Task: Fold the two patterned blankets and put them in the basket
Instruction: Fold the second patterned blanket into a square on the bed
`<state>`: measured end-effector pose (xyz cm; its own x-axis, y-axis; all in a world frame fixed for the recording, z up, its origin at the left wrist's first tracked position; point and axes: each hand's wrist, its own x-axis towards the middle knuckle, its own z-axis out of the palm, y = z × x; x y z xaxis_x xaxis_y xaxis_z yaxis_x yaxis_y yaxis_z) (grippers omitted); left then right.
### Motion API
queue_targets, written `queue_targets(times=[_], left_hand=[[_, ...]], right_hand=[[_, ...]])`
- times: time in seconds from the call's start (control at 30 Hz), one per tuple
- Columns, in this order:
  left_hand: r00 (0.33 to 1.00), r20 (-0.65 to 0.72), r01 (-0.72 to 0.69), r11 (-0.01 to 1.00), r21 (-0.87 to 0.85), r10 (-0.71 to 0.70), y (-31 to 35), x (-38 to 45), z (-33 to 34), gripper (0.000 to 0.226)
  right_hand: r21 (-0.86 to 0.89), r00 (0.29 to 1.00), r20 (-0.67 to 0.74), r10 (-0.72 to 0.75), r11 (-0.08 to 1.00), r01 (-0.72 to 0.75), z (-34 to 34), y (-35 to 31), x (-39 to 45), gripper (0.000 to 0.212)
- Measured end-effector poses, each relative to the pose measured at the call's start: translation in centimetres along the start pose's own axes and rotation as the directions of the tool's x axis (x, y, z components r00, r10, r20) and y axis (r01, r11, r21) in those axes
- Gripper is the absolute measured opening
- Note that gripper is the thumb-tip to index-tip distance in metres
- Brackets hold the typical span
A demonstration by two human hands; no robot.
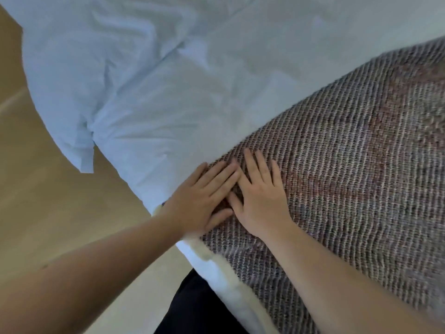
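flat and gripping nothing, left hand (199, 201) and right hand (260, 201) press side by side, fingers straight, on the blanket (349, 179) spread over the bed (168, 80) near its edge, apparently smoothing it for folding; no basket in view.

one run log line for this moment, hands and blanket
left hand: flat on blanket | right hand: flat on blanket | blanket: spread on bed | basket: not in view
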<state>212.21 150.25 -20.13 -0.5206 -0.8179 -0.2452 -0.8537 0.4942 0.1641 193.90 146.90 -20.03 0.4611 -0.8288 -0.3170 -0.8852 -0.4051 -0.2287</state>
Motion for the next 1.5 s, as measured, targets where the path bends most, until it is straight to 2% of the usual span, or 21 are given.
queue_targets(times=[0.07, 0.17, 0.3, 0.4, 0.5, 0.6, 0.67, 0.83, 0.93, 1.0, 1.13, 1.2, 1.33, 1.4, 1.5], left_hand=[[0.999, 0.051, -0.002, 1.0, 0.019, 0.001, -0.2, -0.1, 0.1, 0.075], [0.998, 0.042, -0.043, 0.999, -0.008, 0.043, 2.0, 1.7, -1.3, 0.073], [0.962, 0.02, -0.271, 0.961, -0.06, 0.272, 9.2, 7.1, -2.9, 0.068], [0.895, 0.087, -0.435, 0.899, -0.052, 0.438, 15.3, 10.4, -2.9, 0.069], [0.775, 0.214, -0.602, 0.798, -0.033, 0.594, 22.5, 12.3, -1.8, 0.072], [0.644, 0.336, -0.731, 0.682, 0.006, 0.687, 29.0, 12.7, -0.1, 0.074], [0.583, 0.391, -0.783, 0.62, 0.038, 0.712, 33.1, 12.6, 1.2, 0.076], [0.442, 0.384, -0.887, 0.459, 0.051, 0.811, 41.5, 12.5, 3.2, 0.08], [0.346, 0.379, -0.933, 0.357, 0.043, 0.858, 44.5, 12.9, 3.8, 0.081], [0.302, 0.395, -0.951, 0.302, 0.064, 0.868, 45.7, 13.1, 4.0, 0.084], [0.259, 0.424, -0.966, 0.242, 0.094, 0.868, 47.2, 12.8, 4.8, 0.088], [0.245, 0.427, -0.97, 0.222, 0.104, 0.871, 48.1, 12.3, 5.3, 0.087], [0.233, 0.411, -0.972, 0.205, 0.11, 0.881, 49.0, 11.7, 5.8, 0.085], [0.214, 0.39, -0.977, 0.197, 0.084, 0.895, 49.6, 11.3, 5.9, 0.084], [0.191, 0.386, -0.98, 0.197, 0.024, 0.903, 50.9, 9.6, 6.6, 0.084]], right_hand=[[0.028, 0.998, -0.041, 0.038, 0.999, -0.037, -0.1, 1.0, -1.2, 0.063], [0.068, 0.979, -0.082, 0.186, 0.981, -0.18, 0.0, 3.1, -4.6, 0.063], [0.134, 0.914, -0.089, 0.396, 0.914, -0.383, 1.2, 6.8, -11.1, 0.066], [0.168, 0.797, -0.078, 0.599, 0.796, -0.582, 2.7, 9.8, -17.3, 0.066], [0.173, 0.675, -0.028, 0.738, 0.668, -0.723, 4.6, 12.1, -24.2, 0.068], [0.224, 0.525, -0.008, 0.851, 0.513, -0.829, 6.8, 13.3, -30.3, 0.068], [0.265, 0.423, -0.002, 0.906, 0.408, -0.873, 8.3, 13.5, -34.3, 0.068], [0.387, 0.257, -0.043, 0.965, 0.254, -0.887, 10.8, 13.6, -40.9, 0.068], [0.469, 0.151, -0.062, 0.987, 0.162, -0.868, 11.8, 13.6, -43.4, 0.072], [0.515, 0.103, -0.048, 0.993, 0.113, -0.85, 12.4, 13.6, -44.8, 0.075], [0.608, 0.017, -0.094, 0.995, 0.071, -0.791, 13.1, 13.4, -46.0, 0.063], [0.682, -0.009, -0.13, 0.992, 0.082, -0.727, 13.2, 13.3, -45.9, 0.055], [0.819, 0.066, -0.094, 0.993, 0.115, -0.562, 13.3, 12.9, -46.8, 0.05], [0.779, 0.024, -0.119, 0.993, 0.108, -0.617, 13.2, 12.7, -48.7, 0.052], [0.69, -0.081, -0.112, 0.99, 0.019, -0.723, 13.4, 12.4, -52.0, 0.053]])
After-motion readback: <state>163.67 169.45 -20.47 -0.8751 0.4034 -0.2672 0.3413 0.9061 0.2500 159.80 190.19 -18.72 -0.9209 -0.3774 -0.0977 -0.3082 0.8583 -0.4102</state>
